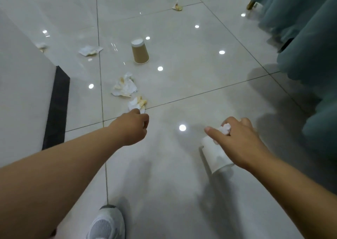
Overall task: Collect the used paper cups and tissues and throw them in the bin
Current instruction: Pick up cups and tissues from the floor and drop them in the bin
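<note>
The right hand [235, 138] holds a white cup [217, 156] and a tissue wad [225, 128]. A crumpled tissue [137, 102] lies at twelve o'clock from the curled left hand [131, 127], just beside it; gripped or not, I cannot tell.

No readable txt, labels, brands or nos. anywhere: brown cup [140, 51] on the floor [182, 74] is plain, white cup [216, 154] plain too.

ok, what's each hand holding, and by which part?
Right hand: paper cup, gripped round its side, plus a crumpled tissue in the same grip. Left hand at floor tissue's near edge; grip unclear.
</note>
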A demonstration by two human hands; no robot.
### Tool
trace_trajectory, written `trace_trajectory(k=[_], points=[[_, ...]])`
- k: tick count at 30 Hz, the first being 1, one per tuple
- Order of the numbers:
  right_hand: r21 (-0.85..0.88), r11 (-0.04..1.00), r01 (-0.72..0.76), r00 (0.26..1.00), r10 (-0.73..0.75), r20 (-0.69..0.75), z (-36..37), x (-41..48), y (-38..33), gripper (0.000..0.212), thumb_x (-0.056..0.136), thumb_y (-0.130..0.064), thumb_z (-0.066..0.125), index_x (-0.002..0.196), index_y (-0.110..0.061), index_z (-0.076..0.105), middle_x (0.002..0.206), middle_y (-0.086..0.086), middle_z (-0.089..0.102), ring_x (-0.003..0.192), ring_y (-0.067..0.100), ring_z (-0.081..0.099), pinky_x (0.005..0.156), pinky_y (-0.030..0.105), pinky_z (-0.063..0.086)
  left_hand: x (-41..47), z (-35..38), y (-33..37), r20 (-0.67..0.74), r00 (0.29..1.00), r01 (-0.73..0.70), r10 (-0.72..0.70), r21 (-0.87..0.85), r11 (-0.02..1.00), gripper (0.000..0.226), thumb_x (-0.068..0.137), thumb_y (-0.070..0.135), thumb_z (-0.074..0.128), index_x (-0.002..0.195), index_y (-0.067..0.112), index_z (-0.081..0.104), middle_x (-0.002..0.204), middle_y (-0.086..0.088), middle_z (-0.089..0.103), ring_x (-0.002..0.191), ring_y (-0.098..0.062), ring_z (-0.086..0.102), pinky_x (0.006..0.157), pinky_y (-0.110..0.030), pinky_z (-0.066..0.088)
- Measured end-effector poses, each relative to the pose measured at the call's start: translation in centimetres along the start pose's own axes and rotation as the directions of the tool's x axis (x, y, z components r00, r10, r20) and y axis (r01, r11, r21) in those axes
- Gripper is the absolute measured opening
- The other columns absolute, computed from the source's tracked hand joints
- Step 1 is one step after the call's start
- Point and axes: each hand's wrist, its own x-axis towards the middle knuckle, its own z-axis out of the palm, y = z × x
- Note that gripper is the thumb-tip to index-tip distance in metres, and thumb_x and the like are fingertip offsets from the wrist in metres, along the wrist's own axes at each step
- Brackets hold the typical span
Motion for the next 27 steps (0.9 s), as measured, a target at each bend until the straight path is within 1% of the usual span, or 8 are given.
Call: trace_trajectory(k=[3,7,9,12,16,21,25,27], points=[[-0.086,0.995,-0.047,0.997,0.042,-0.062,0.6,0.7,-1.4,0.064,0.083,-0.071,0.032,0.121,-0.023,0.052,0.126,0.007,0.042,0.117,0.030,0.041,0.087,0.038,0.038,2.8,0.8,-1.8,0.004,0.999,0.039,-0.039,-0.008,0.999,0.005,0.087,0.029,0.050,0.087,0.024,0.049,0.099,-0.002,0.044,0.084,-0.025,0.050,0.075,-0.034,0.045],[-0.183,0.983,-0.010,0.994,-0.010,-0.111,2.1,2.1,-3.6,0.032,0.098,-0.046,0.031,0.098,-0.023,0.053,0.102,-0.003,0.046,0.104,0.026,0.046,0.086,0.036,0.039,6.7,2.4,-3.7,-0.076,0.995,0.064,-0.065,-0.019,0.998,0.030,0.093,0.051,0.045,0.084,0.025,0.055,0.093,0.000,0.042,0.086,-0.025,0.048,0.072,-0.032,0.041],[-0.178,0.984,-0.006,0.983,-0.027,-0.179,3.1,3.0,-4.5,0.023,0.096,-0.040,0.036,0.091,-0.023,0.050,0.100,0.002,0.048,0.092,0.026,0.049,0.079,0.037,0.044,8.4,3.0,-4.6,-0.156,0.985,0.071,-0.076,-0.035,0.997,0.036,0.095,0.052,0.040,0.090,0.023,0.061,0.093,0.000,0.043,0.084,-0.023,0.045,0.069,-0.032,0.037],[-0.180,0.983,-0.036,0.989,0.009,-0.146,4.5,4.6,-5.4,0.015,0.096,-0.037,0.044,0.095,-0.026,0.054,0.102,-0.005,0.041,0.097,0.021,0.043,0.076,0.031,0.036,10.6,3.6,-5.7,-0.208,0.975,0.068,-0.080,-0.062,0.996,0.025,0.098,0.041,0.040,0.110,0.023,0.053,0.106,-0.006,0.049,0.086,-0.025,0.045,0.068,-0.034,0.036],[-0.131,0.989,-0.068,0.989,0.050,-0.139,5.8,6.2,-5.9,0.010,0.094,-0.041,0.049,0.091,-0.032,0.052,0.103,-0.006,0.039,0.097,0.017,0.040,0.076,0.028,0.032,13.1,5.0,-6.5,-0.126,0.987,0.091,-0.100,-0.076,0.993,0.052,0.094,0.012,0.044,0.140,0.029,0.028,0.130,-0.010,0.034,0.102,-0.031,0.045,0.074,-0.037,0.040],[-0.140,0.989,-0.044,0.994,0.030,-0.103,7.2,7.3,-5.9,0.009,0.092,-0.043,0.051,0.087,-0.036,0.051,0.105,-0.009,0.043,0.100,0.015,0.044,0.078,0.026,0.037,15.4,6.9,-7.8,0.012,0.996,0.084,-0.084,-0.035,0.996,0.077,0.093,0.002,0.035,0.150,0.039,-0.002,0.156,-0.013,-0.009,0.130,-0.036,0.027,0.098,-0.042,0.037],[-0.145,0.989,-0.019,0.995,0.005,-0.097,7.7,8.1,-5.6,0.008,0.092,-0.043,0.053,0.087,-0.037,0.050,0.105,-0.010,0.044,0.099,0.013,0.045,0.080,0.024,0.037,16.6,8.8,-9.0,0.173,0.983,0.074,-0.066,-0.039,0.996,0.074,0.095,0.003,0.031,0.149,0.039,-0.003,0.156,-0.008,-0.025,0.143,-0.041,-0.006,0.112,-0.053,0.022],[-0.144,0.989,-0.022,0.995,0.007,-0.100,7.8,8.1,-5.1,0.008,0.092,-0.043,0.054,0.090,-0.035,0.051,0.107,-0.010,0.044,0.099,0.013,0.045,0.081,0.024,0.036,16.4,9.3,-8.8,0.192,0.979,0.068,-0.066,-0.004,0.998,0.065,0.097,0.007,0.031,0.150,0.035,0.006,0.157,-0.007,-0.019,0.142,-0.043,-0.001,0.111,-0.052,0.023]])
